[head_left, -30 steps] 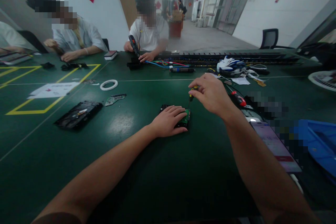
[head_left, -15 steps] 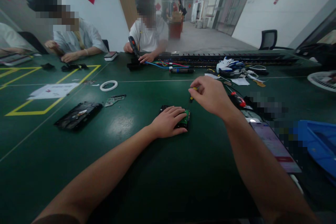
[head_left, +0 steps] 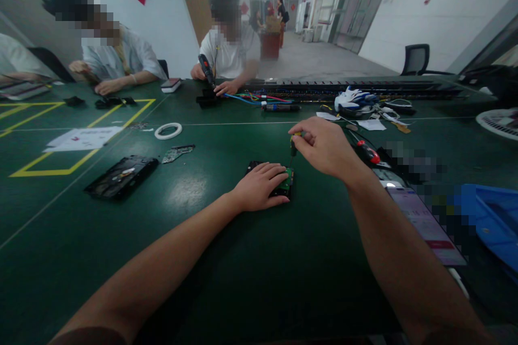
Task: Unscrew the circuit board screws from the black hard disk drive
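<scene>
A hard drive with a green circuit board (head_left: 286,187) lies on the dark green table (head_left: 226,280). My left hand (head_left: 261,187) rests flat across it, fingers spread, covering its left and middle part. Above the drive's far right corner, my right hand (head_left: 319,143) is closed around a small screwdriver (head_left: 293,146) with a yellow and dark handle. The thin shaft points down at the drive's far right edge; whether the tip touches is too small to tell.
Left of the drive are a black casing (head_left: 122,177), a loose circuit board (head_left: 178,154) and a white ring (head_left: 168,131). On the right lie a red screwdriver (head_left: 368,152), a phone (head_left: 427,223) and a blue bin (head_left: 491,226). Across the table, a person holds a power tool (head_left: 206,70).
The screwdriver in my right hand has become more upright, its shaft now at the drive's far right corner. My left hand stays on the drive.
</scene>
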Demonstrator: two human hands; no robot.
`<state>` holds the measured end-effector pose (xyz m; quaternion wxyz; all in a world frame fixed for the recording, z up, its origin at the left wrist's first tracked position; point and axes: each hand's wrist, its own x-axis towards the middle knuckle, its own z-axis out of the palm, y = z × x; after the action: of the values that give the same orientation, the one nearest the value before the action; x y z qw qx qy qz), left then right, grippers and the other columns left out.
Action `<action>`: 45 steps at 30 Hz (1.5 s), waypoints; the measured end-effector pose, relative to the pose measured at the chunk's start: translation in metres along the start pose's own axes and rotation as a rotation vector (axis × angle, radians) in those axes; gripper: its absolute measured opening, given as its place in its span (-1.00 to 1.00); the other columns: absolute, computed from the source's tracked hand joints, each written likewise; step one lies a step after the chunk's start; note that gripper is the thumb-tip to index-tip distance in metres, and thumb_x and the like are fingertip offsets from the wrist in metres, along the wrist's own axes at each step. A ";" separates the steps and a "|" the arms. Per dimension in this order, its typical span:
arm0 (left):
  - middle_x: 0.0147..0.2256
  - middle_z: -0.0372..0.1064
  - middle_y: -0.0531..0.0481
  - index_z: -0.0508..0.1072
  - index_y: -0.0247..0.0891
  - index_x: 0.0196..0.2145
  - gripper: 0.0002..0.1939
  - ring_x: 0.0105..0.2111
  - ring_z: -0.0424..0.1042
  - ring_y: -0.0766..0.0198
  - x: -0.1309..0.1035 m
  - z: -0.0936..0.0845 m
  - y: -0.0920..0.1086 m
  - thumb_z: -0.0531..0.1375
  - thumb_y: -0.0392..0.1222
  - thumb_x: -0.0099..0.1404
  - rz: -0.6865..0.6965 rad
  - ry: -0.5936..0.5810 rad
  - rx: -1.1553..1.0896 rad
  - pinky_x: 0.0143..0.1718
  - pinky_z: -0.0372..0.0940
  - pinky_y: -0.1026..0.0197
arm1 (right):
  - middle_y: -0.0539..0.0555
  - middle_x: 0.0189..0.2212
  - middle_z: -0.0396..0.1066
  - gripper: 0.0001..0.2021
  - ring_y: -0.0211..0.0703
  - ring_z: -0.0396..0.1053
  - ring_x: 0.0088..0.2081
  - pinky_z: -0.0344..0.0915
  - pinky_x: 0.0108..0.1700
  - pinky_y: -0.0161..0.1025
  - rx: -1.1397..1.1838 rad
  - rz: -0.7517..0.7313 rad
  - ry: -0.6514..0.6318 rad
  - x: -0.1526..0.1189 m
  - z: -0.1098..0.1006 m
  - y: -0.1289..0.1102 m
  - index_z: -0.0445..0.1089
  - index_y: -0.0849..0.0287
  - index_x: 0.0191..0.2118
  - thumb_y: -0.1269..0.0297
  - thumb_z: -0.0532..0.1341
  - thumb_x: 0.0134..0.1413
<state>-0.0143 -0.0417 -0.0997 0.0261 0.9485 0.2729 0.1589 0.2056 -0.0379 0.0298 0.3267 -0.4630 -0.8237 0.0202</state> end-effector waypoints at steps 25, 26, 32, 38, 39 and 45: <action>0.35 0.25 -0.23 0.25 -0.22 0.37 -0.24 0.39 0.19 -0.11 0.000 0.000 0.000 0.06 0.37 0.47 -0.007 -0.006 0.004 0.42 0.06 -0.21 | 0.09 -0.23 0.51 -0.90 -0.05 0.40 -0.26 0.27 -0.17 -0.10 0.012 0.026 0.018 0.001 0.003 0.006 0.49 0.08 -0.24 0.26 0.23 0.31; 0.35 0.25 -0.23 0.25 -0.23 0.37 -0.23 0.39 0.19 -0.11 0.000 0.000 0.000 0.06 0.37 0.46 -0.008 -0.007 0.005 0.42 0.06 -0.21 | 0.09 -0.23 0.52 -0.91 -0.05 0.41 -0.26 0.27 -0.17 -0.09 0.009 0.020 0.021 0.001 0.002 0.006 0.49 0.08 -0.22 0.27 0.23 0.30; 0.35 0.25 -0.24 0.25 -0.21 0.38 -0.24 0.38 0.20 -0.11 0.000 0.001 0.000 0.08 0.36 0.46 -0.007 0.001 -0.008 0.41 0.07 -0.23 | 0.12 -0.24 0.56 -0.88 -0.02 0.45 -0.26 0.29 -0.17 -0.07 0.008 0.065 0.042 0.000 0.003 0.005 0.50 0.11 -0.16 0.35 0.22 0.25; 0.34 0.26 -0.24 0.26 -0.23 0.37 -0.24 0.38 0.20 -0.12 0.000 -0.001 0.000 0.08 0.36 0.46 -0.006 0.000 -0.007 0.42 0.07 -0.21 | 0.16 -0.19 0.50 -0.86 -0.01 0.44 -0.25 0.32 -0.17 -0.06 0.025 0.052 0.036 0.000 0.002 0.003 0.51 0.12 -0.20 0.37 0.19 0.23; 0.34 0.26 -0.24 0.26 -0.23 0.36 -0.24 0.38 0.20 -0.12 0.000 -0.001 0.000 0.08 0.36 0.46 -0.006 -0.001 -0.007 0.42 0.07 -0.21 | 0.16 -0.19 0.48 -0.86 -0.02 0.43 -0.25 0.32 -0.17 -0.07 0.025 0.047 0.032 0.000 0.002 0.004 0.51 0.12 -0.20 0.37 0.19 0.23; 0.34 0.26 -0.24 0.25 -0.20 0.37 -0.25 0.38 0.20 -0.11 0.000 0.000 0.000 0.11 0.35 0.45 -0.009 0.001 -0.024 0.41 0.08 -0.23 | 0.12 -0.23 0.49 -0.87 -0.03 0.42 -0.24 0.29 -0.13 -0.07 0.013 0.012 0.002 0.000 0.001 0.004 0.50 0.10 -0.20 0.34 0.19 0.27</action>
<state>-0.0142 -0.0416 -0.0994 0.0381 0.9467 0.2754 0.1625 0.2080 -0.0352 0.0279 0.3302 -0.4659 -0.8205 0.0271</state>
